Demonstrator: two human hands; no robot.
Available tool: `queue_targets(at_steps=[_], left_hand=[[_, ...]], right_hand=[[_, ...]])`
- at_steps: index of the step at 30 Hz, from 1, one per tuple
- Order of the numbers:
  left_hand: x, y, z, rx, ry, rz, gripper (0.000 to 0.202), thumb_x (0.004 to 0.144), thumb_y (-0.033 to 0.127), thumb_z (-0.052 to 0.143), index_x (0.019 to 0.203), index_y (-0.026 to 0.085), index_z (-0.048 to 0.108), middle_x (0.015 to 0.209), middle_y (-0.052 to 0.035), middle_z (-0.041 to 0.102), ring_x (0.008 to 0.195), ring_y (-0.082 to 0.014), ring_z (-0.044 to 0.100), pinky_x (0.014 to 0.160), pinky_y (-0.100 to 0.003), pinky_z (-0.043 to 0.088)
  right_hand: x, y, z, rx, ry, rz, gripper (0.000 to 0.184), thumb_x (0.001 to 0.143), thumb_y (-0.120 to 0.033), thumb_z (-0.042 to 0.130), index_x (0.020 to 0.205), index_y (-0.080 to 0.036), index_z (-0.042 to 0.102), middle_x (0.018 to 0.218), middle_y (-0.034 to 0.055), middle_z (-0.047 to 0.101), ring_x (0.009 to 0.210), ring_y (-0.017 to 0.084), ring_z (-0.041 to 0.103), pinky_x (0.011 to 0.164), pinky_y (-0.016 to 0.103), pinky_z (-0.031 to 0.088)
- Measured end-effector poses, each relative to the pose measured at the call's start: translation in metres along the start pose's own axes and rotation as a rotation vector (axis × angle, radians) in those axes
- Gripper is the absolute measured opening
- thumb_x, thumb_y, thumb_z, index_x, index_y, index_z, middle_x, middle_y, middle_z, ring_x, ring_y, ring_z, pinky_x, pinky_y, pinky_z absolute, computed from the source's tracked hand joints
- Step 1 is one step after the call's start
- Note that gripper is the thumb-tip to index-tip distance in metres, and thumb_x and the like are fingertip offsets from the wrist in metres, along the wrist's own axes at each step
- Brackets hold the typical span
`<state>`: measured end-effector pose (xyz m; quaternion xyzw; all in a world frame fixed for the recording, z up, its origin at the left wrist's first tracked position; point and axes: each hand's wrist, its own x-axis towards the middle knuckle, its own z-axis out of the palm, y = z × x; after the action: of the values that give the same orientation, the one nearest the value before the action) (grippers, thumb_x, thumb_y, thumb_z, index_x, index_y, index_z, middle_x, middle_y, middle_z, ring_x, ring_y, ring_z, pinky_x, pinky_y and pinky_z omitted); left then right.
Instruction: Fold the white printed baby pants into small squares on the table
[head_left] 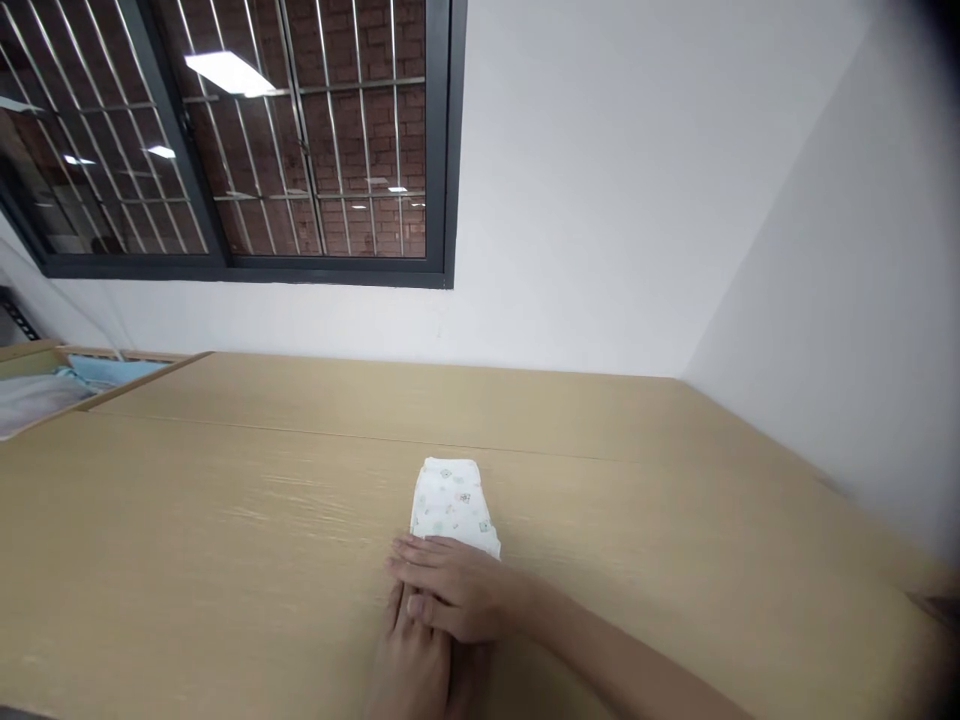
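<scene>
See white printed cloth, pointing long way toward wall. Pokes out past right hand, laid flat across left hand; can't tell left's grip.

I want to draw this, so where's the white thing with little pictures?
In the head view, the white printed piece, maybe a folded diaper, lies on the tabletop, below and slightly left of centre, its near end hidden by the right hand.

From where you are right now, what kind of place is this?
It's probably an indoor workroom, though I can't be sure. There's a broad wood-coloured table along a white wall, and a dark-framed window with metal bars outside the glass.
</scene>
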<state>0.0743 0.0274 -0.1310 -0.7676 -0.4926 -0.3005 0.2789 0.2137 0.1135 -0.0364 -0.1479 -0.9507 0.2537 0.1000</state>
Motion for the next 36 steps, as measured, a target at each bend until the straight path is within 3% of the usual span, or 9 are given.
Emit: queue_targets(at_steps=[2,7,13,19,26,30,33,36], left_hand=[[-0.004,-0.003,0.002,0.008,-0.040,0.011,0.056,0.088,0.054,0.057,0.123,0.012,0.067,0.120,-0.0158,0.073,0.111,-0.0339,0.066,0.097,-0.047,0.049],[-0.014,-0.010,0.005,-0.013,-0.195,0.035,0.065,0.092,0.049,0.054,0.144,0.010,0.052,0.145,-0.0153,0.058,0.128,-0.0364,0.058,0.101,-0.049,0.048],[-0.018,-0.007,0.008,-0.060,-0.224,0.016,0.077,0.092,0.047,0.056,0.156,0.010,0.034,0.156,-0.0151,0.044,0.135,-0.0401,0.052,0.102,-0.051,0.048],[-0.016,-0.006,0.005,-0.108,-0.264,-0.026,0.084,0.093,0.047,0.055,0.161,0.012,0.019,0.160,-0.0142,0.038,0.138,-0.0406,0.049,0.104,-0.052,0.049],[-0.013,0.004,0.001,-0.151,-0.280,-0.126,0.072,0.091,0.047,0.056,0.152,0.013,0.041,0.160,-0.0108,0.039,0.141,-0.0406,0.046,0.108,-0.054,0.049],[-0.003,0.005,-0.008,-0.165,-0.304,-0.135,0.066,0.090,0.039,0.057,0.149,0.011,0.045,0.156,-0.0126,0.045,0.138,-0.0416,0.049,0.106,-0.056,0.050],[0.012,-0.011,-0.021,-0.250,-0.383,-0.091,0.058,0.091,0.028,0.057,0.145,0.009,0.047,0.147,-0.0154,0.056,0.131,-0.0390,0.055,0.104,-0.056,0.052],[0.029,-0.038,-0.036,-0.399,-0.458,-0.083,0.043,0.095,0.015,0.049,0.138,0.014,0.052,0.132,-0.0120,0.067,0.119,-0.0291,0.064,0.100,-0.048,0.056]], right_hand=[[0.001,0.013,-0.001,-0.055,-0.003,0.037,0.053,0.109,-0.042,0.034,0.158,-0.022,0.037,0.163,0.0104,0.036,0.153,0.024,0.025,0.125,0.044,0.020],[0.007,0.053,-0.006,-0.226,0.023,0.089,0.057,0.108,-0.049,0.034,0.158,-0.022,0.037,0.165,0.0117,0.027,0.154,0.027,0.022,0.125,0.051,0.020],[0.014,0.094,-0.019,-0.397,0.113,0.105,0.059,0.106,-0.051,0.040,0.158,-0.024,0.037,0.165,0.0098,0.027,0.153,0.027,0.026,0.124,0.049,0.024],[0.020,0.110,-0.039,-0.382,0.061,0.234,0.062,0.106,-0.057,0.032,0.161,-0.028,0.029,0.168,0.0063,0.016,0.156,0.026,0.017,0.126,0.050,0.016],[0.028,0.131,-0.048,-0.382,0.042,0.326,0.066,0.106,-0.060,0.021,0.162,-0.025,0.025,0.168,0.0067,0.017,0.156,0.025,0.014,0.127,0.046,0.012],[0.031,0.138,-0.046,-0.403,0.071,0.377,0.066,0.106,-0.058,0.019,0.163,-0.024,0.023,0.169,0.0066,0.016,0.156,0.025,0.013,0.127,0.047,0.014],[0.029,0.131,-0.051,-0.442,0.127,0.365,0.065,0.107,-0.054,0.021,0.162,-0.020,0.025,0.169,0.0092,0.017,0.156,0.025,0.014,0.127,0.048,0.014],[0.020,0.113,-0.063,-0.429,0.275,0.365,0.063,0.106,-0.050,0.028,0.159,-0.015,0.032,0.167,0.0139,0.025,0.154,0.028,0.023,0.124,0.048,0.022]])
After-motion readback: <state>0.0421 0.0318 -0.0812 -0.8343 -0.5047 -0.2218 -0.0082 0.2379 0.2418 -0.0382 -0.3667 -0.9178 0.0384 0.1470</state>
